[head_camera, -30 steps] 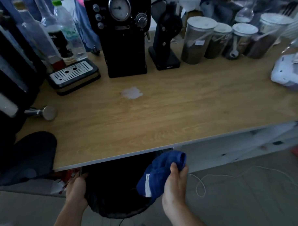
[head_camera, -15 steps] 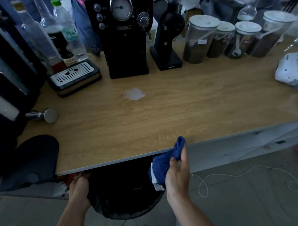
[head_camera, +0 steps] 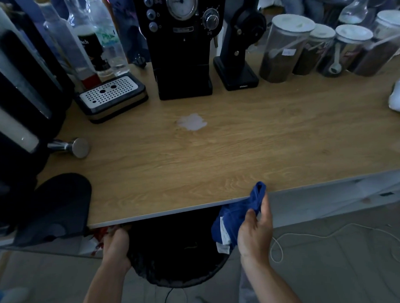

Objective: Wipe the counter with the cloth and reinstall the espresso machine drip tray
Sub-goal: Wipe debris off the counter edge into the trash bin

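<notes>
Blue cloth [head_camera: 239, 214], soft and bunched, hung from the right hand [head_camera: 255, 233] just below the near edge of the table [head_camera: 240, 154], with a white tag showing at its lower fold. That hand's fingers [head_camera: 265, 208] were closed around the cloth. The left hand [head_camera: 117, 243] gripped the rim of a round black bin [head_camera: 175, 254] under the table, fingers curled over it.

Nothing looked wiped yet: a pale, milky spill [head_camera: 192, 121] sat on the smooth wood-grain top, in front of the glossy black machine [head_camera: 181, 45]. The drip tray [head_camera: 112, 97], a flat black box under a perforated metal grate, lay on the table just left of the machine, apart from it and not refitted. Both steps seemed still to come, wiping first. A steel tamper [head_camera: 69, 146] lay on its side near the left edge.
</notes>
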### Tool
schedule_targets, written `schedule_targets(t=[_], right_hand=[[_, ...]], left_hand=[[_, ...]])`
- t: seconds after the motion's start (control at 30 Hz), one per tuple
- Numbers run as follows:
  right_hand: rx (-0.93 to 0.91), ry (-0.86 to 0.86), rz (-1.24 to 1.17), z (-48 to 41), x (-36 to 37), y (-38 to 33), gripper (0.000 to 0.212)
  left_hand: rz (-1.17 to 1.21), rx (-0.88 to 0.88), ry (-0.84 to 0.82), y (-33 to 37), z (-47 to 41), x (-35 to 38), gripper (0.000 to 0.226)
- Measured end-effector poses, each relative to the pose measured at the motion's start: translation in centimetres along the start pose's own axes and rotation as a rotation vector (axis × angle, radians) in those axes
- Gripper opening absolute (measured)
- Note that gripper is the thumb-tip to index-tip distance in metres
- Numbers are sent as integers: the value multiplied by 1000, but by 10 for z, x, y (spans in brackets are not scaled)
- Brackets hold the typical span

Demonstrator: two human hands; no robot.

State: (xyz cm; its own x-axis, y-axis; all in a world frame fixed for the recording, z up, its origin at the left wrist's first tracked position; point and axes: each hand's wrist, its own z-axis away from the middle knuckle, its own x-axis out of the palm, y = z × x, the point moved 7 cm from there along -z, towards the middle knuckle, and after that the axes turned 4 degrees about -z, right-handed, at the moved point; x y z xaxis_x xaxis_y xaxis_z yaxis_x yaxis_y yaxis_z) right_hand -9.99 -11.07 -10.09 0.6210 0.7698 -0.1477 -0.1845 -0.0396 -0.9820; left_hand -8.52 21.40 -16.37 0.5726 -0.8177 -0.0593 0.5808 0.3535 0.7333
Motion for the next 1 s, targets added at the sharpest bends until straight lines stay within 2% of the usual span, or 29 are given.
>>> schedule_targets(t=[0.1,0.27,0.53,0.67,0.83,1.0], right_hand=[[17,7,-4,0,0,4,52],[20,123,-34,-10,-20,8,53],[13,145,30,-3,-1,-2,51],[-4,57,106,2,7,-5,51],[-48,-92,155,19,27,-8,53],[-106,-216,156,35,44,-8,52]], left_hand=[[-8,-4,6,1,-1,-1,41],[10,-12,-26,2,2,2,45],[-20,-37,-32,1,-1,-1,35],[-26,-36,-19,3,0,0,39],[-23,-48,-18,0,3,-3,32],[-11,-58,1,-3,7,-10,12]])
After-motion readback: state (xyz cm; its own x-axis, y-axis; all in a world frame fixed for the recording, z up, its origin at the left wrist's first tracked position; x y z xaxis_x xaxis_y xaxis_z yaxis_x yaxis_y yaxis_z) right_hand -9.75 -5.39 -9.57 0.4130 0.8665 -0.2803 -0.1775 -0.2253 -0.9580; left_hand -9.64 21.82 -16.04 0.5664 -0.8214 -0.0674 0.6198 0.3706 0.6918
